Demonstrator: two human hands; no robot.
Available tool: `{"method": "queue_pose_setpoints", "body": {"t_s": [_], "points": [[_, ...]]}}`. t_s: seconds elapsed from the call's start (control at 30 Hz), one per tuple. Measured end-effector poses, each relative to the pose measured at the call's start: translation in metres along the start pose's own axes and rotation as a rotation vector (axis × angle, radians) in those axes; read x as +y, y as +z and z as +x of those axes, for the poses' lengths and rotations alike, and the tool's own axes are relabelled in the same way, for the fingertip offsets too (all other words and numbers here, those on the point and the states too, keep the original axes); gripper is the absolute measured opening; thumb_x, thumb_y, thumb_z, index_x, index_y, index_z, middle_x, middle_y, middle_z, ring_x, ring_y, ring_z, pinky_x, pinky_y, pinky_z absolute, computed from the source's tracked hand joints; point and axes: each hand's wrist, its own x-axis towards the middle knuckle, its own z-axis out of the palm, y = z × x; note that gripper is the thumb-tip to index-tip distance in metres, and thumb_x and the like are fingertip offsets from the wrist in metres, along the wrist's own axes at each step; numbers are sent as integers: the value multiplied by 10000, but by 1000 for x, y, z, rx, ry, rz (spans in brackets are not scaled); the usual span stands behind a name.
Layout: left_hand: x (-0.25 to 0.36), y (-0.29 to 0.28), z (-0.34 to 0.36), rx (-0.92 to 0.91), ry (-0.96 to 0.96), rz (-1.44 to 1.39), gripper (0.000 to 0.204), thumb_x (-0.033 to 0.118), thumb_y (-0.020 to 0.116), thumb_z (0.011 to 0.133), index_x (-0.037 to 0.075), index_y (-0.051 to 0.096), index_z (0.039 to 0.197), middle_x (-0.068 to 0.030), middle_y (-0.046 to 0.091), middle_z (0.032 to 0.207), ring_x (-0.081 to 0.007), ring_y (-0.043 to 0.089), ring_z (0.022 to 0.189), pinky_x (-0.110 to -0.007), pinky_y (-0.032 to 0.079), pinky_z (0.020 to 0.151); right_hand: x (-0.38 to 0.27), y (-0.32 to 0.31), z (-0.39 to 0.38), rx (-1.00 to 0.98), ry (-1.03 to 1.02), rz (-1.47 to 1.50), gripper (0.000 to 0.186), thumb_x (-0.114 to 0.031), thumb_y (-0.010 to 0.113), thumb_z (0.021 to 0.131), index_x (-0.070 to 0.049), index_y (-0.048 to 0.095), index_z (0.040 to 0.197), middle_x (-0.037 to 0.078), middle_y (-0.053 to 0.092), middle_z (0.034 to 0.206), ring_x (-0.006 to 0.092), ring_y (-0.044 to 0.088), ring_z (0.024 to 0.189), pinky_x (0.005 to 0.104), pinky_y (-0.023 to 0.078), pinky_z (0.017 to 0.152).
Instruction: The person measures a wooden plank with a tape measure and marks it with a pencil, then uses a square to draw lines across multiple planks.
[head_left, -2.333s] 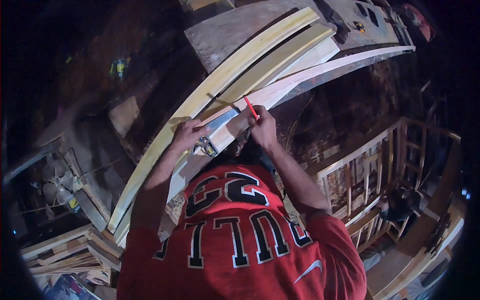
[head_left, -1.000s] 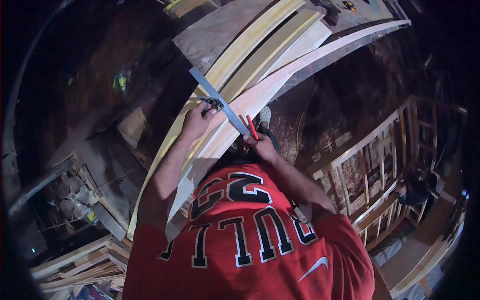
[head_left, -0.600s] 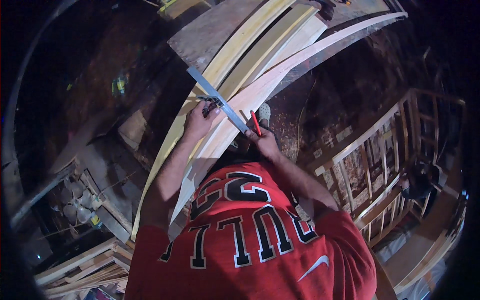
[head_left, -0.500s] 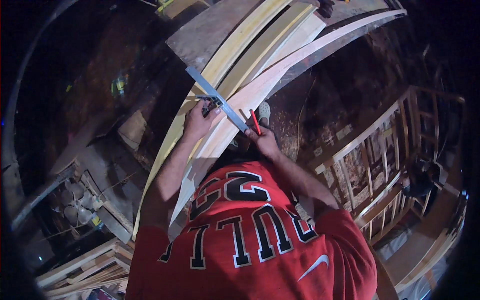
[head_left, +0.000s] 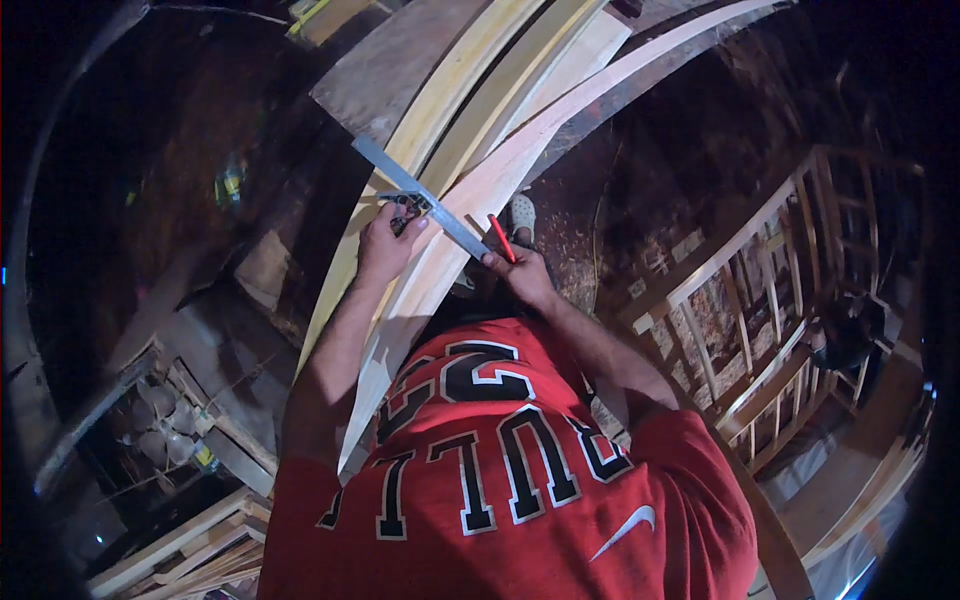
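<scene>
A combination square [head_left: 456, 230] lies across several long, pale wooden boards [head_left: 478, 133], its metal blade slanting from upper left to lower right. My left hand [head_left: 383, 247] is closed around the square's dark head, at the left side of the boards. At the blade's lower right end, my right hand [head_left: 525, 277] pinches the tip of the blade. A red pencil [head_left: 502, 238] also sits in my right hand, sticking up between the fingers. The nearest board [head_left: 530, 150] has a pinkish tone, and shadow falls over part of the wood.
Under the boards' far part is a flat, greyish panel [head_left: 375, 75]. To the right stands a slatted wooden frame [head_left: 700, 340]. Stacked lumber [head_left: 190, 545] lies at lower left, near several round, pale objects [head_left: 165, 415]. A light clog [head_left: 522, 215] shows below the boards.
The view has shifted slightly, so the boards and hands sit a little farther left. Both hands keep their holds, and the square stays across the boards.
</scene>
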Motion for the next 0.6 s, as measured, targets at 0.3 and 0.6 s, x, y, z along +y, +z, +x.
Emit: {"method": "queue_pose_setpoints", "body": {"t_s": [0.3,0.6], "points": [[-6,-1,-3,-50,-16,-54,437,314,814,843,20,606,1090,-171,730,1018,-346,709,971,-453,542,864,-7,-4,-1,-14,25,-59,236,-231,729,965,-15,730,1060,0,704,915,97,608,880,293,507,829],[5,-6,-6,-86,-52,49,465,329,799,853,22,575,1123,-180,722,1061,-389,689,1018,-484,527,896,-23,-15,1,289,-226,-188,371,-304,655,932,-26,700,1173,232,723,947,343,711,863,423,531,792]]}}
